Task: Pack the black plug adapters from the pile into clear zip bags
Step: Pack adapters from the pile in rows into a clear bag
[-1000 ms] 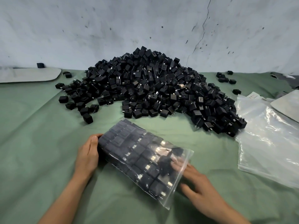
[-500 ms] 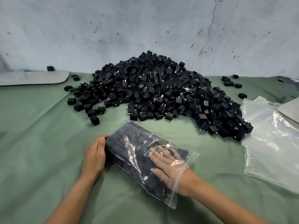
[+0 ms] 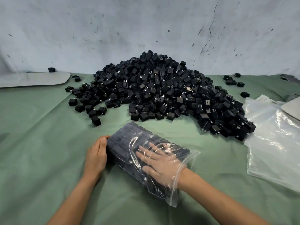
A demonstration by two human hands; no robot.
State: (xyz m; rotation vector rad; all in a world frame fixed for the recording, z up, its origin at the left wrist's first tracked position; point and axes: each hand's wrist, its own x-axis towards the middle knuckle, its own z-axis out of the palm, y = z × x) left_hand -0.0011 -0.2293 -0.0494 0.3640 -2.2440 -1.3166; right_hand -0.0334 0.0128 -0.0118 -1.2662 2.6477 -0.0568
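A big pile of black plug adapters (image 3: 162, 93) lies on the green cloth against the wall. In front of it a clear zip bag (image 3: 128, 143) lies flat, filled with rows of black adapters. My right hand (image 3: 159, 161) is inside the bag through its open mouth, fingers straight and spread, pressing flat on the packed adapters. My left hand (image 3: 96, 155) rests against the bag's closed left end with straight fingers, bracing it.
A stack of empty clear zip bags (image 3: 274, 140) lies at the right. A grey flat board (image 3: 34, 79) sits at the far left by the wall, and another grey board edge (image 3: 292, 108) at the right. Loose adapters (image 3: 232, 81) are scattered behind the pile.
My right hand went from the bag's mouth into the bag and slid further in over the adapters. My left hand stayed at the bag's end.
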